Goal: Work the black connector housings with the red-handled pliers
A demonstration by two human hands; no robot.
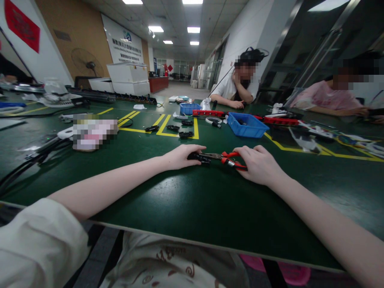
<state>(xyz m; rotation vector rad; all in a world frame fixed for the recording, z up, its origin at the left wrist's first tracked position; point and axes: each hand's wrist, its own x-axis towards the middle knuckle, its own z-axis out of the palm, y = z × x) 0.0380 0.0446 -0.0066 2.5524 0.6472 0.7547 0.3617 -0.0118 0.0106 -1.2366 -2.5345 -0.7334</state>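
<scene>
In the middle of the green table (186, 208), my left hand (183, 156) is closed on a small black plastic part (201, 159); its exact kind I cannot make out. My right hand (261, 164) grips red-handled pliers (232, 158), whose jaws point left and reach the black part. Whether the jaws clamp it or only lie against it is too small to tell. Beyond my hands, several similar black parts (186, 135) lie in and beside a yellow taped outline.
A blue bin (247, 125) with dark contents stands behind my right hand, and a smaller blue bin (190, 108) farther back. Cables (33, 160) and a blurred-out phone-like item (95, 134) lie left. Two people sit across the table. Red strips (210, 113) lie near the bins.
</scene>
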